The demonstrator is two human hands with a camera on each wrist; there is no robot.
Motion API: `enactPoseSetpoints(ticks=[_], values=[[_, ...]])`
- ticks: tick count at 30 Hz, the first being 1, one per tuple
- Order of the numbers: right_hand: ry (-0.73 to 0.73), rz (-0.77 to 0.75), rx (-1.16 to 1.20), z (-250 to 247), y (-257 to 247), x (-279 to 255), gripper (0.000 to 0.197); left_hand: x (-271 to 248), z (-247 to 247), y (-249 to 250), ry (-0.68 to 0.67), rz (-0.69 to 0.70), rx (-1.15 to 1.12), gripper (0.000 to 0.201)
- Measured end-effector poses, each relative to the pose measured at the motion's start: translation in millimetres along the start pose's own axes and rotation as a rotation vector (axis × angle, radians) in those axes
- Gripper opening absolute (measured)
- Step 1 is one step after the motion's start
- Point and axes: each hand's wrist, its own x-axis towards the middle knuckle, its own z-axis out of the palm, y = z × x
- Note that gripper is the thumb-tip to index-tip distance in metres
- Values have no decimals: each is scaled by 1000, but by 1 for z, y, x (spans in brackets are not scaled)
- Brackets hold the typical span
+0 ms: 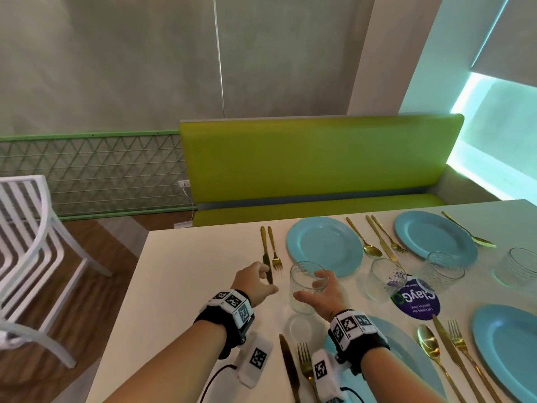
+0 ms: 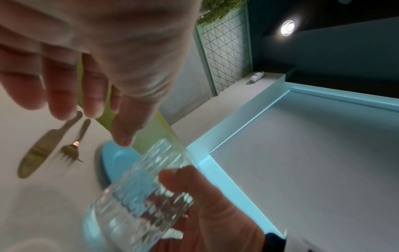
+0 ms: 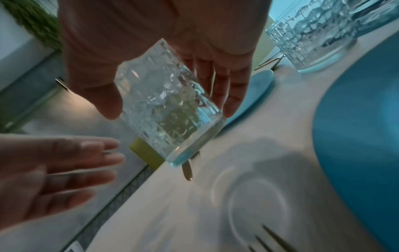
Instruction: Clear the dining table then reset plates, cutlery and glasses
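My right hand (image 1: 313, 288) grips a clear textured glass (image 1: 302, 286) and holds it tilted just above the white table (image 1: 189, 271). The same glass (image 3: 166, 109) sits between thumb and fingers in the right wrist view. A faint round mark (image 1: 299, 327) lies on the table under it. My left hand (image 1: 261, 279) hovers empty, fingers relaxed, over the tip of a gold knife (image 1: 266, 257) and beside a gold fork (image 1: 276, 254). A blue plate (image 1: 325, 245) lies just beyond the glass.
Three more glasses (image 1: 383, 279) (image 1: 444, 271) (image 1: 520, 266) stand to the right by a purple coaster (image 1: 418, 303). Other blue plates with gold cutlery fill the right side. A near knife (image 1: 287, 367) and fork (image 1: 305, 365) lie between my forearms. A white chair (image 1: 29, 242) stands left, a green bench (image 1: 319, 164) behind.
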Motion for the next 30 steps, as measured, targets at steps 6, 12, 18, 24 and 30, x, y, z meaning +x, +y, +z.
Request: enactPoseSetpoints(ticks=[6,12,18,24,30], values=[[48,84,-64,23,18,-5,78,-4,-11,-16,84,-12,-79,30],[75,80,-87,38,21,-6,80,-9,-17,-33,147,-10,-112,20],[82,96,-114,43,16,-8,82,-15,-25,-43,171,-12,-135,18],[90,147,-114,42,15,-8,87,-21,-35,-49,173,18,-126,18],[113,176,-128,36,3,-24,111,-29,-44,-48,173,55,-126,18]])
